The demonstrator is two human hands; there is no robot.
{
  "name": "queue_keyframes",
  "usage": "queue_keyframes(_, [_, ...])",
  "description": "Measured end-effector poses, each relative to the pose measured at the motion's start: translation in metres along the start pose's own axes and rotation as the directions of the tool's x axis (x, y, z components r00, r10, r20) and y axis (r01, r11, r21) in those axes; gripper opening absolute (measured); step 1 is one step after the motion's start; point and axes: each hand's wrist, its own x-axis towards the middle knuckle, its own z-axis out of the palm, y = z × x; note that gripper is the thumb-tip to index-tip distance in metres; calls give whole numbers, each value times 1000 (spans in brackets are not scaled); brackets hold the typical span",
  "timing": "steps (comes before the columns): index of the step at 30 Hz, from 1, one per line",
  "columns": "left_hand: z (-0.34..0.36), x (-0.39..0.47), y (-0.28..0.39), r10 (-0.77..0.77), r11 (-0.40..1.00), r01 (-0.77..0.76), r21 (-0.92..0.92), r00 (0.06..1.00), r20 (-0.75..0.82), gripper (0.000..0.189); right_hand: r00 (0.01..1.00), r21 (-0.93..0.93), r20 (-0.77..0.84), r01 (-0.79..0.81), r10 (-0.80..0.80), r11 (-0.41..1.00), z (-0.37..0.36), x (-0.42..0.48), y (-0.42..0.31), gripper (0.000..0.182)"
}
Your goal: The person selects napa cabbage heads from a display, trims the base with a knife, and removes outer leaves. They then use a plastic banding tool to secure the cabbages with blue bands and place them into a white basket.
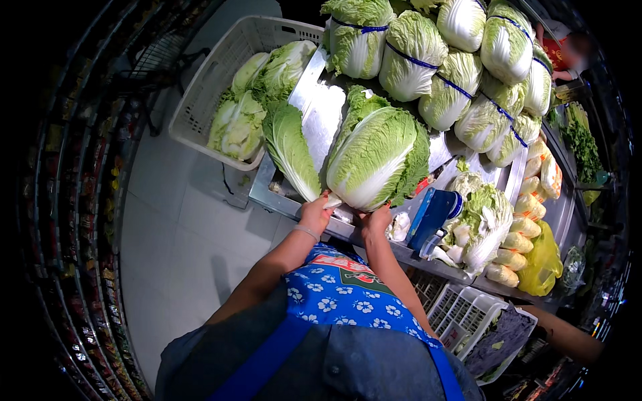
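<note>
A large napa cabbage point(373, 153) lies on the metal display counter point(286, 203) in front of me, its base towards my body. My left hand point(317, 213) grips the white base of an outer cabbage leaf point(293, 145), which is spread away from the head to the left. At the right side of the cabbage's base, my right hand point(376, 219) touches the head from below; its fingertips are partly hidden under it. A blue tape dispenser point(434, 215) stands on the counter to the right, beside a pile of trimmed cabbage leaves point(484, 225).
Napa cabbages bound with blue tape point(411, 55) are stacked at the back. A white plastic crate point(188, 113) with loose cabbages stands at the left. Wrapped produce point(524, 225) and a yellow bag point(541, 260) lie right, above another crate point(481, 301). A person point(556, 50) is at the far right.
</note>
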Motion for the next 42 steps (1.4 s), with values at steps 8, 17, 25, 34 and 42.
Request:
queue_keyframes(8, [-43, 9, 52, 114, 952, -87, 293, 991, -74, 51, 999, -44, -20, -39, 38, 998, 1, 2, -7, 38])
queue_keyframes(17, [25, -24, 111, -24, 654, -108, 749, 986, 163, 59, 949, -48, 260, -170, 177, 984, -4, -19, -17, 40])
queue_keyframes(25, [126, -70, 43, 228, -647, -522, 556, 563, 794, 109, 992, -249, 60, 126, -115, 960, 21, -24, -10, 47])
queue_keyframes(34, [153, -3, 37, 329, -563, -465, 683, 631, 702, 117, 927, -353, -5, 348, -374, 869, 44, -42, 4, 42])
queue_keyframes(42, [122, 66, 110, 141, 156, -632, 759, 775, 616, 98, 959, -720, 109, 258, -262, 644, 92, -84, -13, 68])
